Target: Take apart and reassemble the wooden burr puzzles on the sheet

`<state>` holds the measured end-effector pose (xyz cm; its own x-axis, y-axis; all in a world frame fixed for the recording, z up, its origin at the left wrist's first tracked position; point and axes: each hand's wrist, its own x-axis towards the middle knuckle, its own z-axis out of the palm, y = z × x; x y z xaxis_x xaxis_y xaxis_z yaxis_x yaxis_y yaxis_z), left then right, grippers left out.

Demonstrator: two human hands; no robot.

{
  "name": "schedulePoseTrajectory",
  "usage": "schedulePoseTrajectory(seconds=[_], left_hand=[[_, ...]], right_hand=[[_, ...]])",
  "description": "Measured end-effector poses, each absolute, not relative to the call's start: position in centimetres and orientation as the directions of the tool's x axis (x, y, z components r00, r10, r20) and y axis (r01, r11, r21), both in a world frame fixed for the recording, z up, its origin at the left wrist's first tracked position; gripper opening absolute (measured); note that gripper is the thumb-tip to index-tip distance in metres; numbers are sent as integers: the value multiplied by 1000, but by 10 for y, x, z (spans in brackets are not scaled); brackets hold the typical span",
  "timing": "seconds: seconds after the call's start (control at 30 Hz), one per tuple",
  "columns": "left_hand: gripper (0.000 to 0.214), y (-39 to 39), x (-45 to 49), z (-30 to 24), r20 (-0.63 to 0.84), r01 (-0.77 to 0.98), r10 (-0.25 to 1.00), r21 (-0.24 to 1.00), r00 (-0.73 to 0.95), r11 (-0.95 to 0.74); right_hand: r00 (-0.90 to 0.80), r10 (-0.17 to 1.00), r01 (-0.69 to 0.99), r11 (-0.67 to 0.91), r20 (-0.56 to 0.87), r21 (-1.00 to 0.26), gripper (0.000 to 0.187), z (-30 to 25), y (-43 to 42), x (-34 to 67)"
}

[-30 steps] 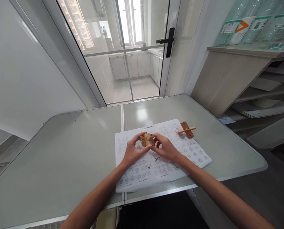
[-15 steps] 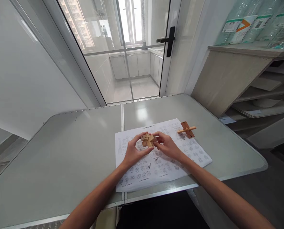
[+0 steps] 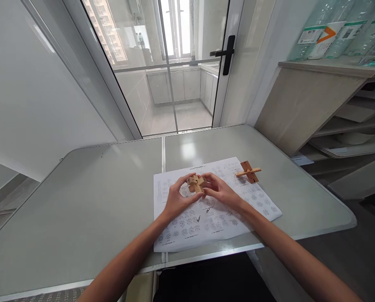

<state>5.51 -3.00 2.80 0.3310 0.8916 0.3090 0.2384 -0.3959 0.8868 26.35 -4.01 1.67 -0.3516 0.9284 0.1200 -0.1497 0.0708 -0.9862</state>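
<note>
Both my hands hold a small wooden block puzzle (image 3: 196, 183) just above a printed sheet of diagrams (image 3: 212, 214). My left hand (image 3: 175, 198) pinches its left side between thumb and fingers. On the puzzle's right side my right hand (image 3: 220, 192) grips with curled fingers. Two crossed wooden pieces (image 3: 248, 171), one flat and one a thin stick, lie loose on the sheet's far right corner, apart from both hands.
The sheet lies on a grey folding table (image 3: 89, 188) with a seam down its middle. A shelf unit (image 3: 326, 105) with stacked trays and water bottles stands to the right. A glass door (image 3: 174, 67) is behind the table.
The puzzle has been turned slightly between my fingers and my right hand's fingers have closed further over it. The view has shifted a little to the right.
</note>
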Motion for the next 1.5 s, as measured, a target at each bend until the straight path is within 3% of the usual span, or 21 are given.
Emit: schedulePoseTrajectory(seconds=[0.17,0.37,0.6,0.7,0.8,0.9,0.97,1.1,1.3,1.5], left_hand=[[62,-29,53,28,294,209,905,907,307,-365],[65,-31,53,30,307,210,862,886,403,-414],[67,-29,51,29,358,172,853,879,379,-445],[62,-25,49,30,346,137,892,908,291,-397],[59,-19,48,30,311,96,922,936,231,-340],[58,-16,48,29,276,65,932,952,237,-299],[58,-17,48,29,268,56,929,955,256,-291],[58,-21,50,32,270,55,913,953,305,-300],[61,-24,51,31,263,65,894,950,363,-306],[61,-25,51,27,247,96,893,948,377,-303]], right_hand=[[-502,863,-287,-109,52,-952,56,28,-42,268],[-530,848,-371,-239,-7,-897,54,25,-42,269],[-455,888,-333,-242,-70,-911,42,20,-35,270],[-329,941,-244,-172,-85,-954,45,15,-31,271],[-91,996,83,32,24,-996,49,7,-31,269],[-25,966,447,242,258,-861,54,-2,-33,267],[-67,936,544,326,346,-774,53,-6,-35,266],[-128,902,545,412,413,-730,46,-3,-36,265],[-189,888,361,460,420,-811,27,14,-39,265],[-221,894,216,434,389,-874,28,18,-38,267]])
